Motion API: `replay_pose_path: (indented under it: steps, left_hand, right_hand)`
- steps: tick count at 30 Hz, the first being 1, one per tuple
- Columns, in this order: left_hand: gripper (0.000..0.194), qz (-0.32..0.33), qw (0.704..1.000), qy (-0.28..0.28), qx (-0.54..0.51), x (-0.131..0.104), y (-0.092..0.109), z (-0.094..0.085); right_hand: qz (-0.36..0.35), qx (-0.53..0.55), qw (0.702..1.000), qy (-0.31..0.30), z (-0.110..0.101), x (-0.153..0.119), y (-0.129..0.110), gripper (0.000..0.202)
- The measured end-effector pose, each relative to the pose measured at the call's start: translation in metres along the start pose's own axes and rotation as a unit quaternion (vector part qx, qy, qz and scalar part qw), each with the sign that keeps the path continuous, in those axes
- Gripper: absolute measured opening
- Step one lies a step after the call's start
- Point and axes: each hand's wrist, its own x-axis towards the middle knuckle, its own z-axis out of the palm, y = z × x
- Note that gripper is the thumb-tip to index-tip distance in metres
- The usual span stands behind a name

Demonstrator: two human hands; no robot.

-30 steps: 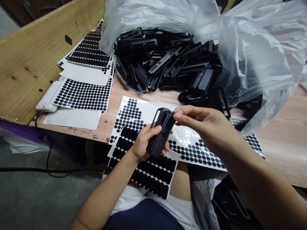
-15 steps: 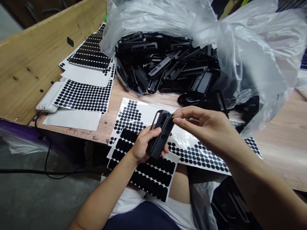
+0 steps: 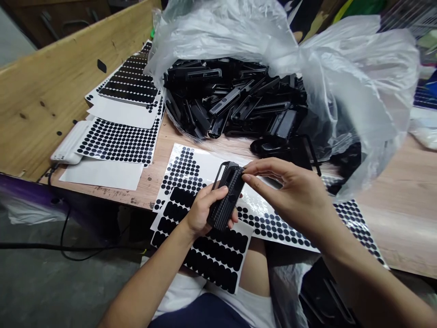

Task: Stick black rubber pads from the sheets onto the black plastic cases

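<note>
A black plastic part with a carbon-fibre pattern and a thin loop along one side is tilted up in my left hand, the thumb across its face and the fingers around its back. My right hand has thumb and index finger pinched at the part's upper right edge; anything between those fingertips is too small to make out. Below lies a sheet of black oblong stickers, overhanging the table edge. Under and behind the part is a white sheet with round black stickers.
A clear plastic bag full of similar black parts stands at the back. More sticker sheets and a white device with a cable lie left, by a wooden board. Another bag of parts sits below the table edge.
The view has shifted slightly. Both hands stay at the part, with the right fingertips still pinched at its upper edge.
</note>
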Motion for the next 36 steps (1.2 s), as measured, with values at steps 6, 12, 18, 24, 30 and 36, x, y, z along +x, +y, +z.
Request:
replay_pose_path:
  steps: [6, 12, 18, 24, 30, 36]
  left_hand:
    - [0.05, 0.012, 1.0, 0.002, -0.002, 0.001, -0.002, -0.001]
    - [0.044, 0.013, 1.0, 0.01, 0.001, -0.001, -0.002, -0.001]
    - [0.045, 0.027, 1.0, 0.003, 0.011, -0.001, -0.001, 0.001]
    - [0.047, 0.032, 0.999, 0.012, 0.032, -0.002, 0.0, 0.003]
    - [0.05, 0.026, 0.998, 0.014, 0.059, -0.002, 0.003, 0.005]
    - [0.059, 0.077, 0.995, 0.055, -0.021, -0.003, 0.006, 0.01]
  right_hand:
    - [-0.073, -0.107, 0.985, 0.111, 0.009, -0.008, 0.006, 0.056]
    - [-0.026, -0.014, 0.999, -0.017, 0.01, -0.005, 0.007, 0.042]
    - [0.031, 0.077, 0.997, -0.002, 0.009, -0.003, 0.002, 0.033]
    - [0.057, 0.124, 0.991, 0.014, 0.011, -0.004, 0.0, 0.03]
    - [0.109, 0.153, 0.98, 0.058, 0.013, -0.009, 0.018, 0.035]
    - [0.148, -0.099, 0.974, 0.143, -0.016, -0.024, 0.085, 0.028]
